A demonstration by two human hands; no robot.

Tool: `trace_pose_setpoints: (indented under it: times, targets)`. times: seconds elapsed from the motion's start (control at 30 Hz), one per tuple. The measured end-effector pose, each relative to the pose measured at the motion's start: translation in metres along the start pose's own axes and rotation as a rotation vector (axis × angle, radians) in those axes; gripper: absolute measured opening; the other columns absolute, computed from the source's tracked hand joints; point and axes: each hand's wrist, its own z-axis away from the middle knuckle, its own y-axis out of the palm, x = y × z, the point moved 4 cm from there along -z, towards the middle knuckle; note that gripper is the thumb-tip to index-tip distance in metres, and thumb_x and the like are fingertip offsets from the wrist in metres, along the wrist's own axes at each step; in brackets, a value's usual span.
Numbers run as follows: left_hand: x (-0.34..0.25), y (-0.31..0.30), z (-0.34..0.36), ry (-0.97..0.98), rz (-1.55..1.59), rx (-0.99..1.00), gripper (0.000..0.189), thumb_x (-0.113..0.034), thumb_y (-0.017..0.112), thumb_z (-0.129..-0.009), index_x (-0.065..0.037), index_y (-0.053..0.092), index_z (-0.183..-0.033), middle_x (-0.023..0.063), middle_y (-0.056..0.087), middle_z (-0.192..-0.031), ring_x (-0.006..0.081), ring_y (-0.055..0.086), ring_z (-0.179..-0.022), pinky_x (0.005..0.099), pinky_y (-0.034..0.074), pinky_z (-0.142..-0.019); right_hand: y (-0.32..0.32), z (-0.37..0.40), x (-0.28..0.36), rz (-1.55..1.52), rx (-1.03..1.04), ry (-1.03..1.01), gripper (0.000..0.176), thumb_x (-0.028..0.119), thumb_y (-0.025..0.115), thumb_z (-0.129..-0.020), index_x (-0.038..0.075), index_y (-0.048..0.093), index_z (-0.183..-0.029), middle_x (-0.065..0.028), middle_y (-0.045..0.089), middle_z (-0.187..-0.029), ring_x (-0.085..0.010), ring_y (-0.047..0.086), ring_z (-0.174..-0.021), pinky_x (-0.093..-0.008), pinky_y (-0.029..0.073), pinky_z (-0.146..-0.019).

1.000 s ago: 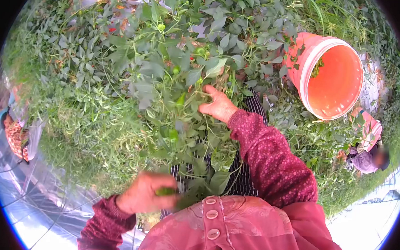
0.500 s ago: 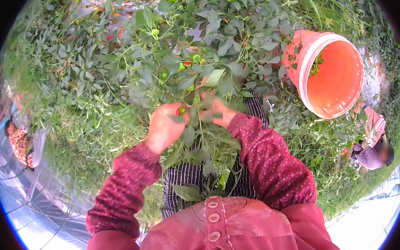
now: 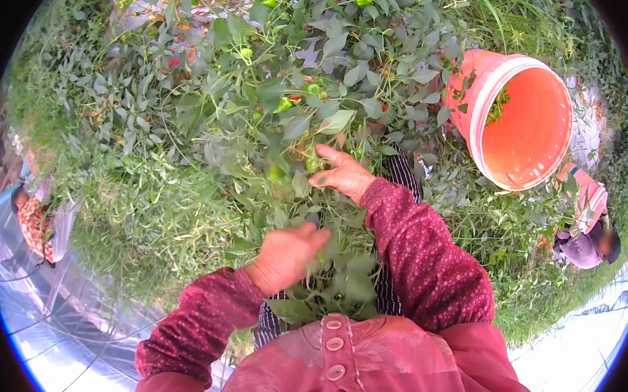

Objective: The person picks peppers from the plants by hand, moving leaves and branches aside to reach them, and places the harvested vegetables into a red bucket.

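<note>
My right hand (image 3: pixel 345 175) reaches into the pepper plants with thumb and forefinger spread apart. A green pepper (image 3: pixel 311 160) hangs right at these fingertips. Lower down and closer to my body, my left hand (image 3: pixel 287 257) is smeared by motion above leafy stems (image 3: pixel 345 280) in front of my striped trousers. I cannot tell whether it holds anything. Another green pepper (image 3: pixel 283 105) hangs on the plant ahead, near a small red one (image 3: pixel 295 98).
A large orange-pink bucket (image 3: pixel 482 127) with a pale rim leans on its side to the right, some green-yellow produce (image 3: pixel 498 107) inside. One person (image 3: pixel 584 245) is at the far right beside a pink container (image 3: pixel 588 198); another person (image 3: pixel 33 222) is at the far left. Grass grows at left.
My left hand has moved down towards my body, away from the plant and from a small red-and-green pepper beside it. My right hand stays near the same spot, its fingers showing more clearly.
</note>
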Motion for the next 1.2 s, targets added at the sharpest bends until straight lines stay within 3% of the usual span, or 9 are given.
trace_pose_setpoints:
  times: [0.1, 0.23, 0.43, 0.57, 0.67, 0.77, 0.83, 0.9, 1.2]
  targets:
    - [-0.021, -0.006, -0.002, 0.165, -0.194, 0.235, 0.034, -0.01, 0.061, -0.07, -0.006, 0.06, -0.104, 0.0114, 0.059, -0.096, 0.026, 0.062, -0.076, 0.0361, 0.05, -0.061, -0.001, -0.003, -0.006, -0.029, 0.014, -0.059, 0.084, -0.002, 0.069, -0.071, -0.003, 0.022, -0.141, -0.0149, 0.043, -0.135, -0.0148, 0.058, -0.093, -0.0284, 0.046, -0.087]
    - [-0.025, -0.049, -0.025, 0.104, -0.279, -0.168, 0.031, -0.007, 0.06, -0.071, -0.003, 0.06, -0.103, 0.0123, 0.059, -0.092, 0.0255, 0.062, -0.074, 0.0369, 0.049, -0.061, -0.002, 0.005, -0.015, -0.19, 0.054, -0.018, 0.083, 0.001, 0.07, -0.072, -0.002, 0.023, -0.141, -0.0159, 0.04, -0.138, -0.0145, 0.056, -0.101, -0.0267, 0.045, -0.088]
    - [0.045, -0.011, -0.067, -0.629, 0.263, -0.223, 0.018, -0.012, 0.061, -0.081, -0.001, 0.065, -0.094, 0.0213, 0.063, -0.078, 0.0334, 0.063, -0.069, 0.0383, 0.049, -0.063, -0.008, -0.012, -0.025, -0.067, 0.183, -0.123, 0.083, 0.001, 0.066, -0.071, 0.001, 0.024, -0.142, -0.0136, 0.04, -0.136, -0.0134, 0.047, -0.112, -0.0269, 0.041, -0.093]
    - [0.064, 0.017, -0.077, -0.646, 0.327, -0.11, 0.031, -0.03, 0.064, -0.079, 0.0, 0.064, -0.089, 0.0175, 0.064, -0.072, 0.0318, 0.063, -0.069, 0.039, 0.049, -0.063, -0.005, 0.001, -0.013, 0.039, 0.114, -0.227, 0.081, -0.001, 0.067, -0.07, 0.007, 0.029, -0.141, -0.0074, 0.046, -0.132, -0.0126, 0.048, -0.109, -0.0271, 0.041, -0.094]
    - [0.068, 0.03, -0.078, -0.545, 0.799, -0.132, 0.022, -0.015, 0.065, -0.081, 0.002, 0.063, -0.095, 0.0009, 0.062, -0.075, 0.0059, 0.052, -0.062, 0.0235, 0.044, -0.055, -0.008, 0.0, -0.022, 0.215, 0.098, -0.293, 0.075, 0.007, 0.073, -0.069, 0.009, 0.039, -0.135, -0.0059, 0.054, -0.123, -0.0141, 0.051, -0.109, -0.0295, 0.042, -0.095]
    - [0.058, 0.02, -0.068, -0.551, 0.826, -0.207, 0.028, -0.021, 0.064, -0.079, -0.002, 0.062, -0.099, 0.0149, 0.065, -0.079, 0.0201, 0.063, -0.07, 0.033, 0.049, -0.066, -0.01, -0.001, -0.012, 0.359, 0.128, -0.411, 0.077, 0.012, 0.075, -0.067, 0.01, 0.039, -0.135, -0.0073, 0.054, -0.123, -0.0178, 0.051, -0.112, -0.033, 0.04, -0.097]
    - [0.053, 0.019, -0.06, -0.481, 0.751, -0.265, 0.024, -0.014, 0.064, -0.081, 0.0, 0.057, -0.098, 0.0025, 0.06, -0.075, 0.0074, 0.052, -0.063, 0.0246, 0.044, -0.057, -0.013, -0.003, -0.006, 0.628, 0.089, -0.383, 0.08, 0.015, 0.076, -0.065, 0.01, 0.039, -0.135, -0.0094, 0.051, -0.126, -0.0219, 0.048, -0.118, -0.0353, 0.037, -0.1]
    - [0.041, 0.008, -0.057, -0.336, 0.662, -0.355, 0.023, -0.014, 0.064, -0.08, 0.0, 0.056, -0.098, 0.004, 0.059, -0.074, 0.0091, 0.052, -0.068, 0.0278, 0.046, -0.06, -0.011, -0.007, -0.013, 0.247, 0.209, -0.408, 0.08, 0.015, 0.075, -0.064, 0.01, 0.038, -0.136, -0.0108, 0.049, -0.129, -0.0238, 0.045, -0.121, -0.0358, 0.035, -0.102]
    - [-0.033, -0.02, -0.043, 0.091, 0.397, -0.353, 0.028, -0.007, 0.069, -0.072, -0.005, 0.054, -0.096, 0.0116, 0.06, -0.086, 0.0267, 0.062, -0.071, 0.0348, 0.051, -0.062, -0.01, 0.008, 0.004, 0.5, 0.088, -0.48, 0.07, -0.001, 0.067, -0.067, 0.009, 0.042, -0.132, -0.0113, 0.051, -0.125, -0.0201, 0.048, -0.116, -0.0317, 0.038, -0.099]
